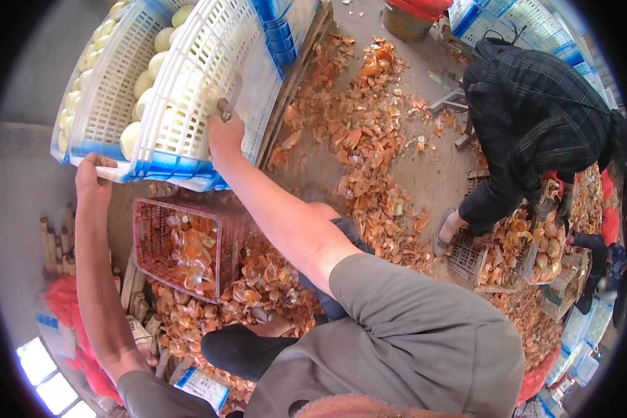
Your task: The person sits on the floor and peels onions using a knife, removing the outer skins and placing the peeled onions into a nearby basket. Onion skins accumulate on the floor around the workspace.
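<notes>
A white and blue plastic crate [120, 99] of peeled onions [142, 84] stands at the upper left, seemingly stacked with others. My left hand [93, 172] has its fingers over the crate's near left rim. Beside the crate's right side wall is my right hand [226, 130], closed on the handle of a knife [233, 99] whose blade points up in the picture. Whether that hand also touches the wall I cannot tell. Below the crate, a red plastic crate [141, 245] lies tilted with onion skins [193, 256] in it.
Onion skins [371, 157] cover much of the floor. A bent-over co-worker [543, 115] is at the right by crates of onions [548, 251]. A bucket [408, 26] with a red cover stands at the top. Wooden sticks [57, 245] are at the left.
</notes>
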A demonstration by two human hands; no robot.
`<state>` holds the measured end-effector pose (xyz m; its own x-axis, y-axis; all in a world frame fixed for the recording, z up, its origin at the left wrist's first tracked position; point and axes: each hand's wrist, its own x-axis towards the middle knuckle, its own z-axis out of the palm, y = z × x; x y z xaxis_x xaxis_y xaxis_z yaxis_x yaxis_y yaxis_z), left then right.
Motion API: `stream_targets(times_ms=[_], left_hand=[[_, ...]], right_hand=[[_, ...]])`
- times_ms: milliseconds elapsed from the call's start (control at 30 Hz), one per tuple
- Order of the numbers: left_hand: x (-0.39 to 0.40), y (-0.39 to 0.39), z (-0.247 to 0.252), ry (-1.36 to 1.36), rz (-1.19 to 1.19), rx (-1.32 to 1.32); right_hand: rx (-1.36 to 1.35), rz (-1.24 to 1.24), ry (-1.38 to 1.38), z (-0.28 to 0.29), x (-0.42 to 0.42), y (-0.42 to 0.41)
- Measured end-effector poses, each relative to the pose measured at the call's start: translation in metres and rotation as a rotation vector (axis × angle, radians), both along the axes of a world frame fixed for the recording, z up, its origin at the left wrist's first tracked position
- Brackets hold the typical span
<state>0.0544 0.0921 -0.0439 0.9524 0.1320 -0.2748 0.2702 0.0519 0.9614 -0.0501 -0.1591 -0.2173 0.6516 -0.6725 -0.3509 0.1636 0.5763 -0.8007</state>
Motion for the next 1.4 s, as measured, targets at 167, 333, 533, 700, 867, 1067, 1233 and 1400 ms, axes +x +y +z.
stream_targets(times_ms=[167,333,533,700,867,1067,1233,1400], left_hand=[[-0.034,-0.003,0.013,0.003,-0.038,0.020],[-0.022,0.065,-0.003,-0.051,-0.039,-0.046],[-0.020,0.030,-0.008,-0.124,0.085,-0.069],[-0.028,0.009,-0.013,-0.127,0.127,-0.133],[-0.024,0.001,-0.015,-0.136,0.145,-0.158],[-0.044,-0.036,-0.009,-0.169,0.306,-0.141],[-0.025,-0.040,-0.006,-0.190,0.293,-0.143],[-0.041,-0.034,-0.005,-0.165,0.325,-0.113]], right_hand=[[0.175,0.085,-0.049,0.012,-0.011,-0.003],[0.069,0.232,0.090,0.013,-0.026,0.031],[0.034,0.178,-0.023,-0.007,-0.016,0.022],[0.069,0.236,0.016,-0.009,-0.018,0.007],[0.071,0.250,0.048,-0.010,-0.016,0.002],[0.046,0.256,0.110,0.015,-0.027,-0.010],[0.031,0.163,-0.078,-0.001,-0.011,-0.014],[0.028,0.255,0.016,0.010,-0.028,-0.006]])
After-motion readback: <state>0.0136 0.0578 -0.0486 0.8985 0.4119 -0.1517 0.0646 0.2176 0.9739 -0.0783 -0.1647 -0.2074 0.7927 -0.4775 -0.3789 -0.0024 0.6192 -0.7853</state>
